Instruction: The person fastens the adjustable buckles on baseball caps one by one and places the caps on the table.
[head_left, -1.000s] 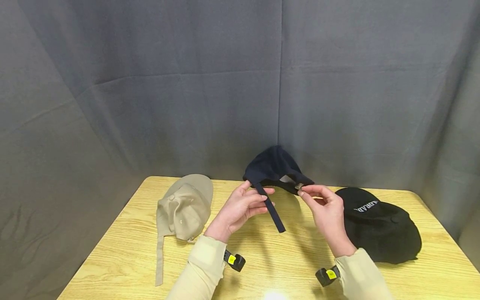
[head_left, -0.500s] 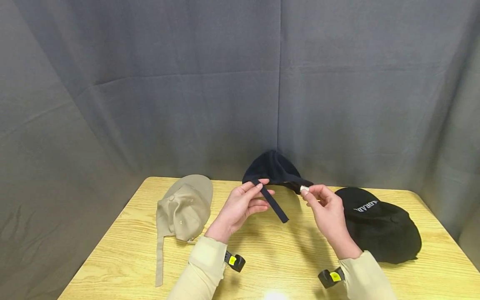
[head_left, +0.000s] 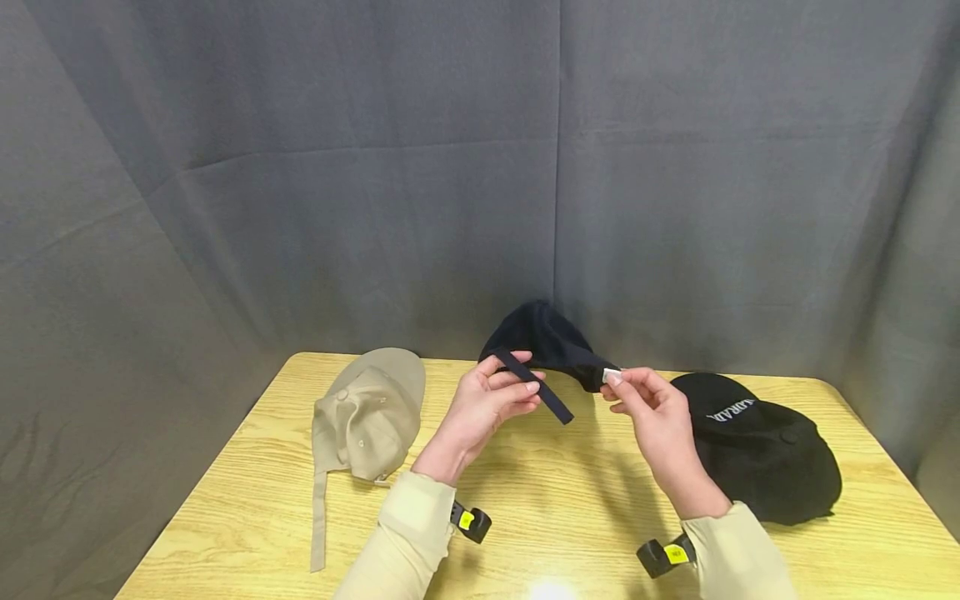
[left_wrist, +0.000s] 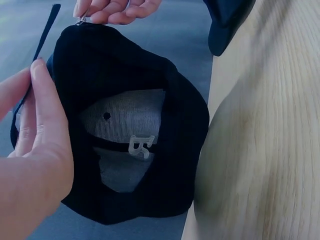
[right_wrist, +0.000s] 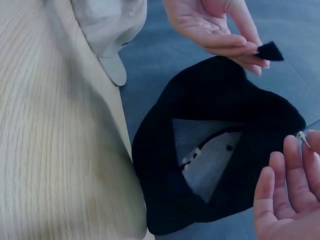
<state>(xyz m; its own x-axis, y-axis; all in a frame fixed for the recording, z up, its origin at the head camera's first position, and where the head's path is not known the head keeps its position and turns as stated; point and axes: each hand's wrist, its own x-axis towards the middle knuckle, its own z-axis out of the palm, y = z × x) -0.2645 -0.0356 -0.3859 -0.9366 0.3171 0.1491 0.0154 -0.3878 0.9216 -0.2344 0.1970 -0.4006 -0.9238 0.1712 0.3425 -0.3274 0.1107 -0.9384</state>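
Note:
A dark navy cap (head_left: pixel 536 333) is held up at the table's far edge, its back opening toward me. My left hand (head_left: pixel 476 412) pinches its long strap (head_left: pixel 555 404) between thumb and fingers, the free end slanting down to the right. With thumb and fingertips my right hand (head_left: pixel 663 425) grips the small metal buckle (head_left: pixel 611 376) on the other side of the opening. The right wrist view shows the buckle (right_wrist: pixel 300 135) at those fingertips and the strap's end (right_wrist: pixel 270 52) poking past the left fingers. Inside the cap, a pale plastic piece (left_wrist: pixel 141 146) lies against light lining.
On the left of the wooden table (head_left: pixel 555 508) lies a beige cap (head_left: pixel 371 417), its loose strap (head_left: pixel 318 521) hanging toward me. A black cap (head_left: pixel 765 458) with white lettering rests at the right, close beside my right forearm. Behind the table hangs a grey curtain (head_left: pixel 555 167).
The strap's free end has swung up, and my left fingers have shifted along it. The navy cap has moved slightly left. The buckle has turned and now shows a bright face.

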